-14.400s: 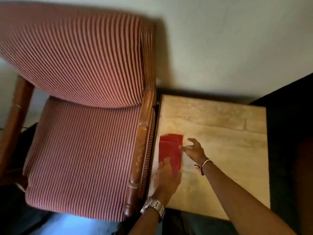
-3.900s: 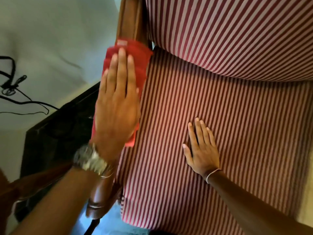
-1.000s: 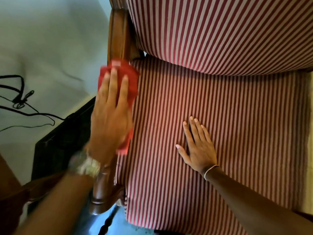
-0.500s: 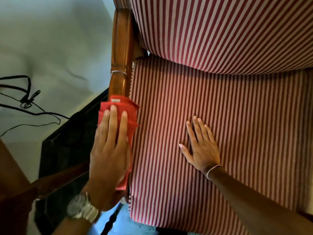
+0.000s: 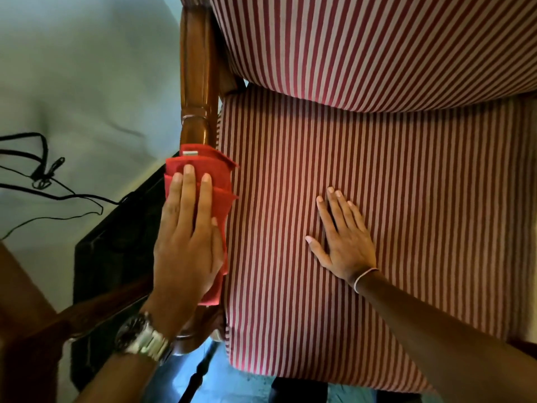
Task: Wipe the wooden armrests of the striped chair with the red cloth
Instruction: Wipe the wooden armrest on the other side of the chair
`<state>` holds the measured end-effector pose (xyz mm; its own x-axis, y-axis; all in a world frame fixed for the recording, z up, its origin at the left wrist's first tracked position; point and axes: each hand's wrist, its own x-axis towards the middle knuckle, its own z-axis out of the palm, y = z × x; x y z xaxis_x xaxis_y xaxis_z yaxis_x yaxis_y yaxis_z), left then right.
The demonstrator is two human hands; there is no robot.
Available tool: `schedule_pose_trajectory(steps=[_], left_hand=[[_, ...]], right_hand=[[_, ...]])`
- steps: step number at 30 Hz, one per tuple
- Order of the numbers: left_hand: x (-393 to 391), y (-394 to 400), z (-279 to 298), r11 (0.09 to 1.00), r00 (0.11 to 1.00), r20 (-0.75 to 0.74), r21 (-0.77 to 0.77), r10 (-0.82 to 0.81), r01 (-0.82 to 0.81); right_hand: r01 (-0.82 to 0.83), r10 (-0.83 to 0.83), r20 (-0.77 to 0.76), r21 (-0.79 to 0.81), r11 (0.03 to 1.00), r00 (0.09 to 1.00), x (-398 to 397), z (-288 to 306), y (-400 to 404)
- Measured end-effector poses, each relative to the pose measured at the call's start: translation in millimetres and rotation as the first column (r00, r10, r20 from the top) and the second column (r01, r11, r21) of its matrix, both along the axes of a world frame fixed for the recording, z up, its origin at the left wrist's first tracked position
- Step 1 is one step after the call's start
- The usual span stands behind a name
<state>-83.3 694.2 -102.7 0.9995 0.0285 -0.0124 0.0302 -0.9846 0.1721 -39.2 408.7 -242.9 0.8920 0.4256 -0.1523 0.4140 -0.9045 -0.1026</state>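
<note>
— Both hands were flat, weren't they?

— Yes. The left hand, fingers spread, lay pressed on the red cloth, left of centre, folded over the wooden armrest.

— Which way did the armrest run?

— Its long axis went from the lower middle of the frame up to the top, beside the striped seat; the cloth lay lengthwise along it.

— And the right hand?

— Open, palm down on the seat, holding nothing.
</note>
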Motion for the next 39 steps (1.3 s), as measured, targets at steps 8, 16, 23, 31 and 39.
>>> schedule_pose_trajectory(steps=[8, 16, 23, 31, 39], left_hand=[[191, 16, 9, 0.992, 0.986, 0.141, -0.11, 0.084, -0.069], [26, 5, 3, 0.996, 1.0, 0.011, -0.082, 0.022, -0.021], [158, 10, 6, 0.995, 0.99, 0.133, -0.088, 0.05, -0.039], [35, -5, 1, 0.995, 0.995, 0.037, -0.036, 0.091, -0.089], [7, 0, -5, 0.998, 0.998, 0.027, -0.005, 0.055, -0.055]], right_hand=[[-0.003, 0.003, -0.013, -0.021, 1.0, 1.0, 0, 1, 1], [-0.007, 0.006, -0.027, -0.01, 1.0, 1.0, 0, 2, 0], [0.026, -0.028, -0.05, -0.04, 0.999, 0.998, -9, 6, 7], [0.024, -0.024, -0.06, -0.004, 1.0, 0.998, -9, 9, 7], [0.025, -0.025, -0.034, 0.012, 1.0, 0.999, -9, 6, 6]])
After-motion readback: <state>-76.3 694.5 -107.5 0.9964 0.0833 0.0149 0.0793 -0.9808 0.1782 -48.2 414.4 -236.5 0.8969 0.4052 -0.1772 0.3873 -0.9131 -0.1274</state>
